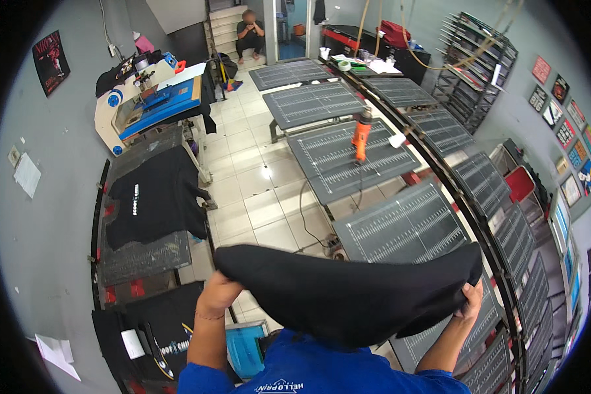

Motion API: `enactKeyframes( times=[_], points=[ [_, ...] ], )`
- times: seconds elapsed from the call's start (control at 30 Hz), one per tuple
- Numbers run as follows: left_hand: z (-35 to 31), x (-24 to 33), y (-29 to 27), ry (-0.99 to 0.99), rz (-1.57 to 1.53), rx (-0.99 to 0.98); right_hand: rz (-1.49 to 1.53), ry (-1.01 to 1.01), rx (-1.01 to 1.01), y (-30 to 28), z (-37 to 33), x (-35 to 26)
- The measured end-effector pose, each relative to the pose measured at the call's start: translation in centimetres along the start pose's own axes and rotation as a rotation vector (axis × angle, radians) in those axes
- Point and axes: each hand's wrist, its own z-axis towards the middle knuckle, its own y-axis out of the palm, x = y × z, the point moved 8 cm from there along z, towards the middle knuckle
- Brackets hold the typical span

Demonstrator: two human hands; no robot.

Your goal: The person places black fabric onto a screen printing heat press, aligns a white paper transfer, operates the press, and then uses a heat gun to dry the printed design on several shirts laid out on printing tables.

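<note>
A black cloth, perhaps a garment (348, 289), is stretched out in front of my chest, its upper edge sagging a little in the middle. My left hand (219, 293) grips its left end, with the fingers tucked behind the fabric. At the right end my right hand (469, 301) closes on the other side, fingers curled over the edge. Beyond the cloth, a dark grey printing board with white ruled marks (400, 220) lies partly covered by it. An orange heat gun (361, 134) stands on a board farther off.
More ruled boards (314, 102) line both sides of a dark curved rail (469, 197). A black T-shirt (154, 197) covers a board at left, near a blue press machine (161, 102). A cable (302, 210) hangs toward the tiled floor (262, 207). Someone sits on far steps (226, 26).
</note>
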Motion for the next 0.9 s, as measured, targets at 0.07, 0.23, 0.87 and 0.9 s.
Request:
enactKeyframes(
  times=[0.07,0.23,0.87,0.9],
  points=[
    [3.0,2.8,-4.0,0.161,-0.303,-0.013,0.178,0.020,-0.073,2.0,5.0,2.8],
    [10.8,3.7,-10.8,0.046,0.069,0.243,0.202,0.073,-0.240,11.3,17.4,9.6],
    [64.7,13.5,-34.6,0.083,-0.399,0.203,0.454,0.050,0.023,41.8,59.3,22.6],
    [69.0,12.6,-37.3,0.001,-0.414,0.193,0.508,0.196,0.073,44.3,61.7,24.7]
  ],
)
